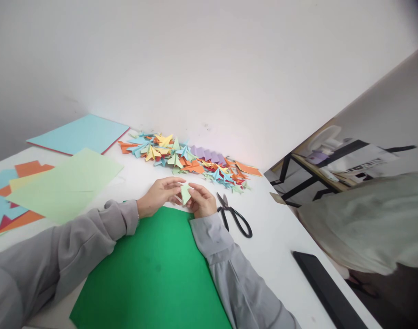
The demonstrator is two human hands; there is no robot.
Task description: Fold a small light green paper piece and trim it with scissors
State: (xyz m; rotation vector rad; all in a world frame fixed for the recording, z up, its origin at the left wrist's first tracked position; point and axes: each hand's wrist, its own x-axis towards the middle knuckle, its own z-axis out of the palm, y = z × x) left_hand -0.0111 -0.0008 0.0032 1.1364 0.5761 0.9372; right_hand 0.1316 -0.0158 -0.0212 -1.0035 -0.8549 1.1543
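Observation:
A small folded piece of light green paper [186, 193] is held up between my two hands, over the far edge of a large green sheet [154, 265]. My left hand [157, 195] pinches it from the left, and my right hand [202, 200] grips its right side with thumb and fingers. Some of the fingertips behind the paper are hidden. Just right of my right hand lie black-handled scissors [233, 214], blades partly apart. Beyond my hands, a long heap of folded paper shapes [181, 157] in several colours runs along the wall.
Light green sheets [71, 178] overlap coloured paper scraps [30, 170] at the left. A light blue sheet stack [82, 132] lies at the back left. A black flat bar [325, 288] rests near the table's right edge. Past that edge are a person in pale clothing [369, 219] and a shelf [311, 167].

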